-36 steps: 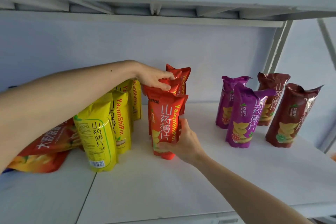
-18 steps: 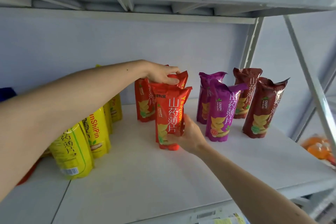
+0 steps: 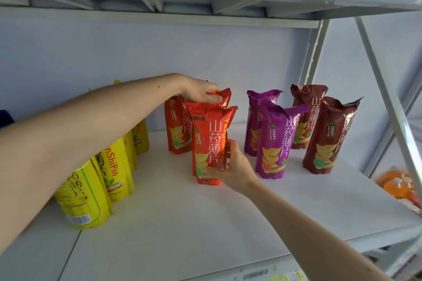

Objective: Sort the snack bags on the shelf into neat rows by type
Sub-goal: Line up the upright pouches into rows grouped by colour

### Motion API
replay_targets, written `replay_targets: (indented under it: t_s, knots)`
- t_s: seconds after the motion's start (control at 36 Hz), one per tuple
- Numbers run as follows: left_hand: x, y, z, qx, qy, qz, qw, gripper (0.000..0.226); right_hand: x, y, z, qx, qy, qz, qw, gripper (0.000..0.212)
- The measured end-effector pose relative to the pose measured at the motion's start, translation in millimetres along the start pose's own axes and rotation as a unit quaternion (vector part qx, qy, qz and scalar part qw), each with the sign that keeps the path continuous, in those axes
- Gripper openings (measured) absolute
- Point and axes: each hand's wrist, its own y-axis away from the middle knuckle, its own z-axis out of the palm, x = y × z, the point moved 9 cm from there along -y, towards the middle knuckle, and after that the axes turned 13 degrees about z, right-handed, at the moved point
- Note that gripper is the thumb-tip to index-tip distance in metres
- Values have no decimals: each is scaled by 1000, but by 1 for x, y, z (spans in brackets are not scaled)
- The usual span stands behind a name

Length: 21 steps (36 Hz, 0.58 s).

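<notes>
Head view: a white shelf carries upright snack bags grouped by colour. Near the middle, the front red bag stands on the shelf board, and both hands are on it. The left hand reaches in from the left across the yellow bags, its grip closed over the crimped top of this bag, fingers lying along the upper edge. The right hand comes up from the lower right, its grip wrapped round the lower right side of the same bag, the thumb across the front near the base. Just behind it, touching or nearly so, stands a second red bag, partly hidden by the first and by the left hand.

To the left a row of yellow bags runs from the front edge back toward the wall, much of it covered by the left forearm. To the right, two purple bags stand one behind the other, and beside them two dark maroon bags likewise, the front one nearer the shelf's right side. All four stand apart from the red pair. At the far right, beyond the shelf's slanted metal brace, blurred orange packaging lies lower down.
</notes>
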Motion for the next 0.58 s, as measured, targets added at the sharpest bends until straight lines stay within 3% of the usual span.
replay_targets:
  t_s: [0.17, 0.36, 0.5, 0.58]
  knots:
    - [-9, 11, -30, 70, -14, 1, 997, 57, -8, 12, -31, 102, 4, -48, 994, 91]
    - [-49, 40, -69, 179, -11, -15, 984, 47, -69, 51, -91, 254, -32, -207, 944, 58]
    - [-73, 49, -69, 128, -52, -56, 989, 59, -132, 35, -117, 295, -30, -244, 923, 41]
    - [-80, 51, -67, 80, -78, -91, 990, 75, -177, 1, -123, 274, 32, -236, 932, 37]
